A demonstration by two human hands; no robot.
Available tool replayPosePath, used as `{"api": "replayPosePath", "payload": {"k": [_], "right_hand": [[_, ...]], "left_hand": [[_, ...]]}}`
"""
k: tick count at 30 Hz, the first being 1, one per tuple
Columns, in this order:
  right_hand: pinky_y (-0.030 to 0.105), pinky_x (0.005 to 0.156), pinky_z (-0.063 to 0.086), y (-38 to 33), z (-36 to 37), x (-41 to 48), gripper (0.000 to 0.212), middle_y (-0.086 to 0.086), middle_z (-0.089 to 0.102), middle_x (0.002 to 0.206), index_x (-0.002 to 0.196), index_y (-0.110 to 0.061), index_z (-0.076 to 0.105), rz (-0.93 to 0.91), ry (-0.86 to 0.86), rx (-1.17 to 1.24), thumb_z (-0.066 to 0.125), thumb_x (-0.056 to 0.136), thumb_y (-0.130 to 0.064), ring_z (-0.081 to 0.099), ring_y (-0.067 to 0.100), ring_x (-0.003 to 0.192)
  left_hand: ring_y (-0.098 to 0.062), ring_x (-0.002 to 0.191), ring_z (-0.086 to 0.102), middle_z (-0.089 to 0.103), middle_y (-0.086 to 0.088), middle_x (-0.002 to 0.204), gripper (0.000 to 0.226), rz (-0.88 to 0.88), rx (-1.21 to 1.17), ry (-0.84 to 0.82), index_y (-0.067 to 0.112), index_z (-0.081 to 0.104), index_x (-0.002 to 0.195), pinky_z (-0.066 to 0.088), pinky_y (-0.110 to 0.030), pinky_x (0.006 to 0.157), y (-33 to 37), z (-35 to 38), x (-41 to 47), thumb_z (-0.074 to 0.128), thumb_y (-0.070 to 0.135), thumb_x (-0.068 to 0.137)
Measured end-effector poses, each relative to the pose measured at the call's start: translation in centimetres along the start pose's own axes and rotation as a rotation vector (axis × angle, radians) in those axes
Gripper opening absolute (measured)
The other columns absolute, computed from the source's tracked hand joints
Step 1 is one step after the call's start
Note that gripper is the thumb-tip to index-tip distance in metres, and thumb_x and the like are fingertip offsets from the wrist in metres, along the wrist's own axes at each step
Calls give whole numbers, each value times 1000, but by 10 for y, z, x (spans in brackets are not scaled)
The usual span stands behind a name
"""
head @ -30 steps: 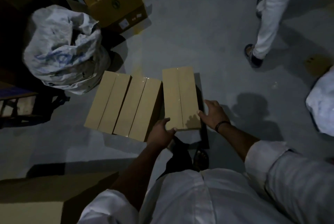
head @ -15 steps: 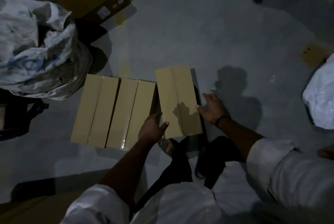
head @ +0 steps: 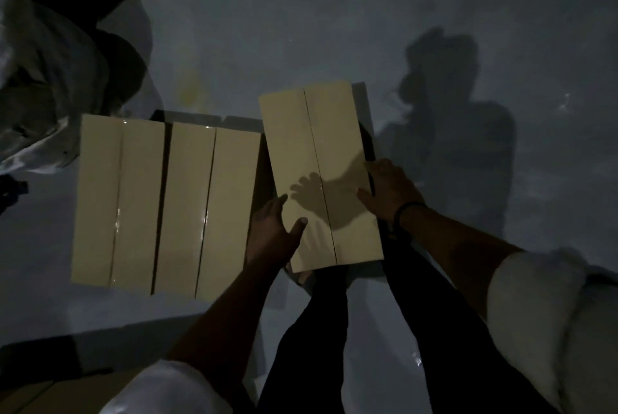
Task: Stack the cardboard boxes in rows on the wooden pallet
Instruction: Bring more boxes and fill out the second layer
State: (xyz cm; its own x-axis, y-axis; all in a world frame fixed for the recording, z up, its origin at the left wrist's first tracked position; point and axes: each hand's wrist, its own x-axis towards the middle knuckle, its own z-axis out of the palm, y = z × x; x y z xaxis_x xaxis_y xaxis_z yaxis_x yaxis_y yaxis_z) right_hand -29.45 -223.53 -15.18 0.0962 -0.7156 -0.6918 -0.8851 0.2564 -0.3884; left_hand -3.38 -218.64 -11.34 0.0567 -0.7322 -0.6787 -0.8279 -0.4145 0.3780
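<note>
Two long tan cardboard boxes lie side by side on a low dark base: the left box (head: pixel 117 199) and the middle box (head: pixel 207 213). A third tan box (head: pixel 317 159) sits to their right, higher and slightly skewed, with a taped centre seam. My left hand (head: pixel 272 233) grips its near left edge, thumb on top. My right hand (head: pixel 389 191) holds its right edge, fingers on the top face. The pallet (head: pixel 366 132) shows only as dark edges under the boxes.
A large white woven sack (head: pixel 50 79) bulges at the left, close to the left box. Bare grey concrete floor (head: pixel 334 12) stretches beyond the boxes. My dark trouser legs (head: pixel 334 330) stand just below the held box. A cardboard surface (head: pixel 50 393) lies at the bottom left.
The view has tilted down and closer. The walking person and the open carton have left the frame. Both hands stay on the right box, which has shifted little.
</note>
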Motion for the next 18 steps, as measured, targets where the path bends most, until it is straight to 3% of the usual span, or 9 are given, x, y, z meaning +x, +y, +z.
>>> {"api": "replayPosePath", "payload": {"k": [3,8,13,15,18], "right_hand": [[51,115,31,22,25,35,74,11,16,164,157,-15,24,-27,-3,-100,55,98,-47,26,39,144],[52,116,27,43,63,80,78,9,-4,168,160,-19,18,-86,-9,-194,52,97,-50,2,36,152],[52,117,27,43,92,110,88,7,-13,167,159,-24,20,-137,64,-89,63,89,-55,9,41,150],[51,115,29,41,101,116,91,6,-18,167,159,-26,23,-164,117,-61,66,86,-57,11,43,149],[53,113,32,37,105,118,94,3,-22,165,158,-30,21,-155,134,-39,67,82,-61,10,45,149]], "left_hand": [[-31,149,28,34,-7,163,78,54,111,-40,22,34,158,33,-46,116,-5,25,40,64,55,94],[-40,153,13,4,-6,171,95,-2,122,-32,25,22,162,29,-55,118,-17,54,99,70,59,87],[-50,150,15,-29,-3,166,116,-82,-12,-73,39,9,162,38,-58,113,-25,78,135,82,59,75],[-54,148,19,-29,-5,166,123,-95,-85,-96,50,1,159,40,-64,111,-30,86,145,84,63,68],[-55,149,16,-15,-8,169,126,-137,-161,-69,61,-1,152,37,-70,109,-28,89,146,84,72,61]]}}
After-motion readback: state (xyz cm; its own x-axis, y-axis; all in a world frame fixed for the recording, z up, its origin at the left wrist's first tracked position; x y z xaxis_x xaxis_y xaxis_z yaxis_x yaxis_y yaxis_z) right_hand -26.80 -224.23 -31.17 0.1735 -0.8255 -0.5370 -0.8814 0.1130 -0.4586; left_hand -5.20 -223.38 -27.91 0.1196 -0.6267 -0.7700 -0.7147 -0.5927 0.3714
